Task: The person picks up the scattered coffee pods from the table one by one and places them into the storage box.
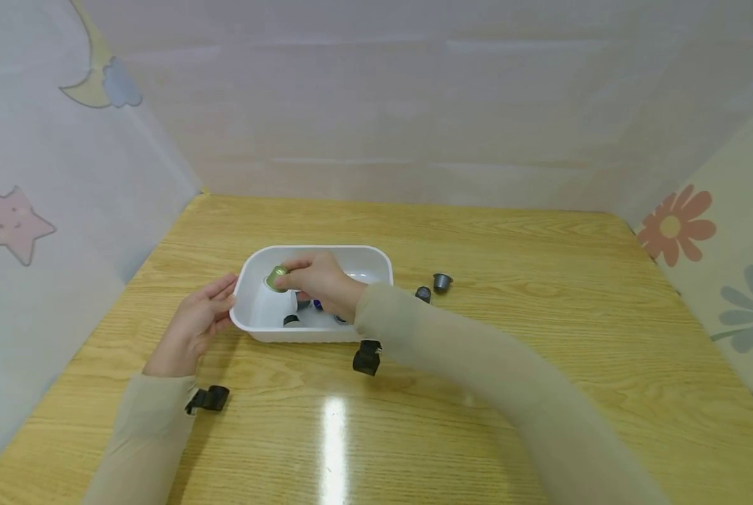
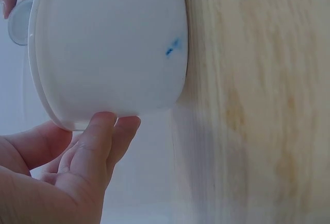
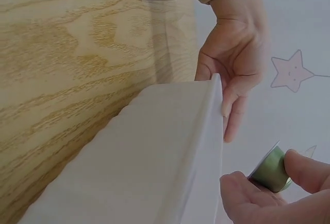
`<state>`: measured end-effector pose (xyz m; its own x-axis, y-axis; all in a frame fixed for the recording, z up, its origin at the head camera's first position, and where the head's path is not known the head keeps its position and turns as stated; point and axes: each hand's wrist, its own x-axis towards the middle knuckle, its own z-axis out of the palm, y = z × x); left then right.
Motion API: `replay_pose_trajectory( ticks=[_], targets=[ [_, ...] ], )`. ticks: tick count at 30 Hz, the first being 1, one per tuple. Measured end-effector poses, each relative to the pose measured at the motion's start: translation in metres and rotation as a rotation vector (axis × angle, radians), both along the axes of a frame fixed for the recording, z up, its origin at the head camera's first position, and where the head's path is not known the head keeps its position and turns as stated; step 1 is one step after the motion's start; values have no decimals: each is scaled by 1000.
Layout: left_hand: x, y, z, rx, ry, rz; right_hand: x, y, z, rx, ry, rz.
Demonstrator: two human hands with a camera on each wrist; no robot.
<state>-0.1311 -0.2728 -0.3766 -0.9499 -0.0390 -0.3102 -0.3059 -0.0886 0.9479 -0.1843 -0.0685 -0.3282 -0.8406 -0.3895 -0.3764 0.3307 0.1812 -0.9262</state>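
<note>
A white plastic basin (image 1: pixel 307 335) stands on the table. My left hand (image 1: pixel 201 314) holds its left end, thumb by the rim and fingers against the outer wall, as the left wrist view shows. Over the inside of the basin, my right hand (image 1: pixel 327 280) pinches a green coffee capsule (image 1: pixel 278 278) between thumb and fingers. The right wrist view shows that capsule (image 3: pixel 271 170) tilted and above the rim. Several capsules lie in the basin, among them a black one (image 1: pixel 291 320) and a blue one (image 1: pixel 317 304); my right hand partly hides the basin's inside.
To the basin's right, a dark grey capsule (image 1: pixel 442 282) and another dark capsule (image 1: pixel 423 294) rest on the wooden table (image 1: pixel 540 280). The latter is partly behind my right sleeve. Patterned cloth walls (image 1: pixel 376 105) border the table's back and sides.
</note>
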Motion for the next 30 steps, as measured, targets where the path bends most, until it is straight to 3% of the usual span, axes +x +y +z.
replay_pose_trajectory(
  ticks=[5, 19, 30],
  targets=[
    [-1, -1, -1, -12, 5, -21, 0, -9, -7, 23, -3, 7],
    [-2, -1, -1, -1, 13, -7, 0, -24, -19, 109, 39, -18],
    [-2, -1, -2, 2, 14, -7, 0, -29, -24, 151, 12, -38]
  ],
)
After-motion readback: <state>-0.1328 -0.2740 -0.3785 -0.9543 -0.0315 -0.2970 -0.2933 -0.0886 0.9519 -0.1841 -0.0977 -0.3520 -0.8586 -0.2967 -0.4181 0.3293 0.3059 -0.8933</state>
